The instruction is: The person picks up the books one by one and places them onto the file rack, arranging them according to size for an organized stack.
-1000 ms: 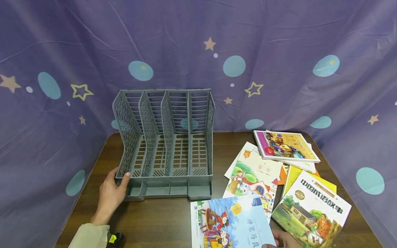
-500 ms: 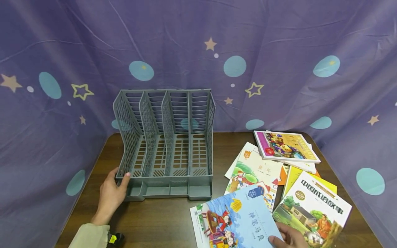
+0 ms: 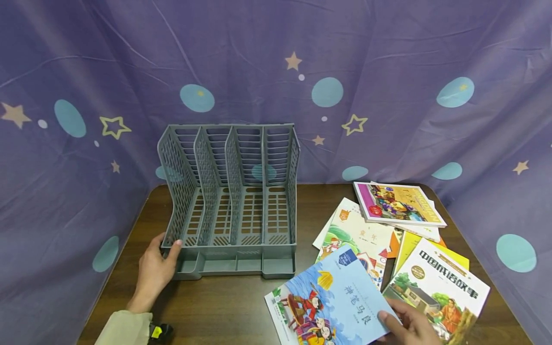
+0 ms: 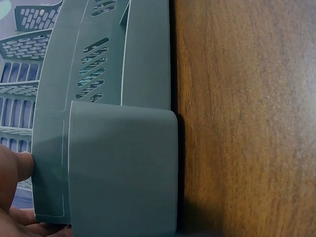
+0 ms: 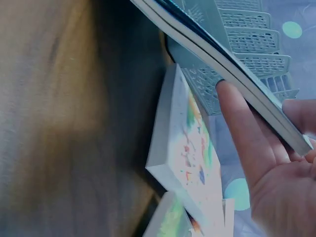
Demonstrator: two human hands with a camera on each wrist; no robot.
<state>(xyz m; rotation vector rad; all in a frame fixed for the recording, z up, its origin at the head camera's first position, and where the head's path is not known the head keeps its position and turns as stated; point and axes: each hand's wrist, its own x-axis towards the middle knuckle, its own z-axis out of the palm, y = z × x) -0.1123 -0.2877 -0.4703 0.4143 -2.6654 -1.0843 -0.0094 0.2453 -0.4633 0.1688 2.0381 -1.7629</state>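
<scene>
A grey plastic file rack (image 3: 235, 258) with upright dividers and small front compartments stands on the wooden table. My left hand (image 3: 157, 268) grips its front left corner, thumb over the edge; the left wrist view shows the fingers at the rack's side (image 4: 123, 168). In my right hand (image 3: 409, 323) is a blue picture book (image 3: 336, 297), pinched at its right edge between thumb on the cover and fingers beneath. The right wrist view shows the book (image 5: 232, 69) tilted, raised above the tabletop. It overlaps a book with a green and white cover (image 3: 358, 235).
More books lie at the right: one with a house on its cover (image 3: 440, 292), a yellow one (image 3: 407, 247), and a purple-edged one (image 3: 398, 203) stacked at the back. A patterned purple curtain (image 3: 258, 72) hangs behind the table (image 3: 224, 311).
My right hand has lifted the blue book and turned it, its upper right corner moving up and left. The left hand and the rack have stayed in place.
</scene>
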